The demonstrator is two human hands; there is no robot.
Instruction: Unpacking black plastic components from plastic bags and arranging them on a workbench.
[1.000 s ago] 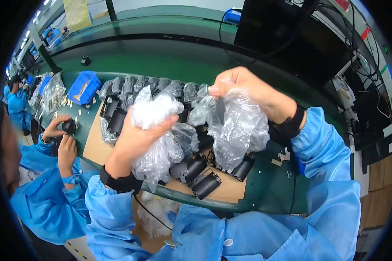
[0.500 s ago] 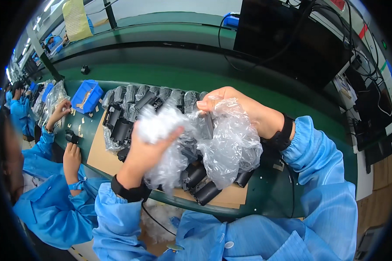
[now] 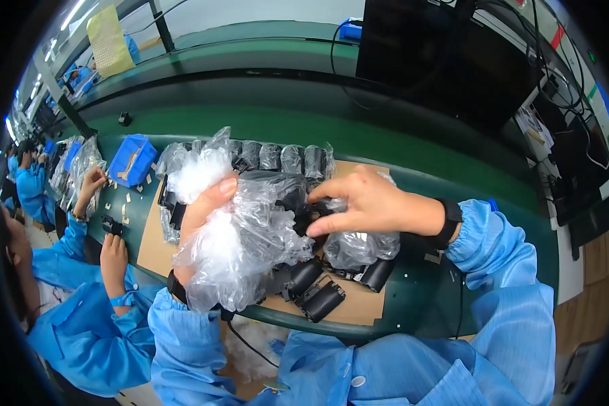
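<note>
Bunched clear plastic bags (image 3: 216, 260) are gripped in my left hand (image 3: 206, 206), with a cloudy white clump of film above its thumb. A black plastic part (image 3: 277, 188) shows inside the bag film beside that hand. My right hand (image 3: 379, 206) comes in from the right, its thumb and fingers on either side of the dark end of this part at the bag's mouth. Under my right hand lies another bagged part (image 3: 352, 250). Bare black cylindrical parts (image 3: 320, 301) rest on the cardboard just below the bags.
Bagged black parts (image 3: 271, 157) stand in a row at the back of the cardboard sheet (image 3: 152, 247). Left of them is a blue bin (image 3: 133, 160). A co-worker's hand (image 3: 114, 260) rests beside a small black part (image 3: 112, 225). A large black monitor (image 3: 440, 68) stands at the back right.
My left hand has moved left and up with the plastic bags. My right hand has let go of the bag film it pinched and has come lower, to the black part.
</note>
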